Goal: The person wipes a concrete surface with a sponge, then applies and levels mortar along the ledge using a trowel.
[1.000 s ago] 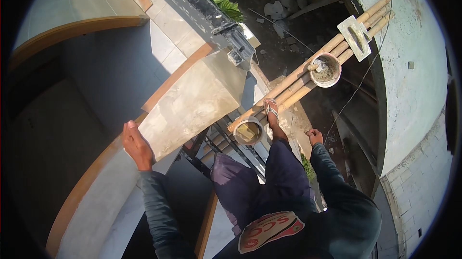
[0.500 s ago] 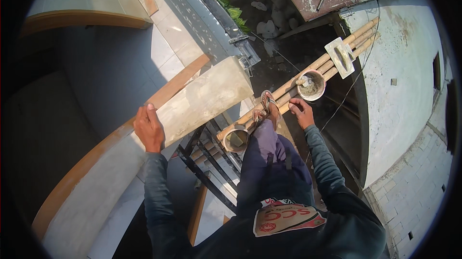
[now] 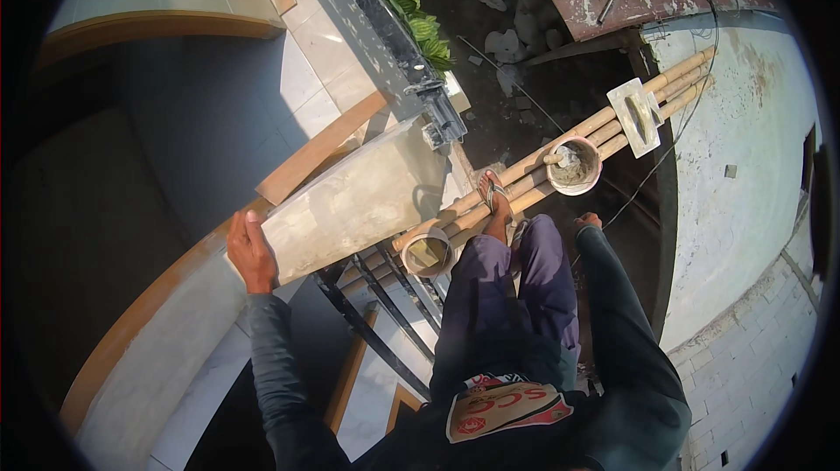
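Got the left hand [image 3: 251, 254] resting on the near-left end of the plastered ledge [image 3: 350, 200], with fingers loosely straight, not wrapped round it. Can see the ledge's long axis slanting up and right from there. Can't tell for the right hand [image 3: 588, 221], with fingers bent and half hidden by the sleeve [image 3: 612, 287]. Would put the mortar bucket [image 3: 577, 175] nearer that one, up and slightly left, on the bamboo poles [image 3: 528, 182].

Building site: bamboo poles [image 3: 605, 132], mortar bucket [image 3: 596, 180], plastering float [image 3: 633, 118]
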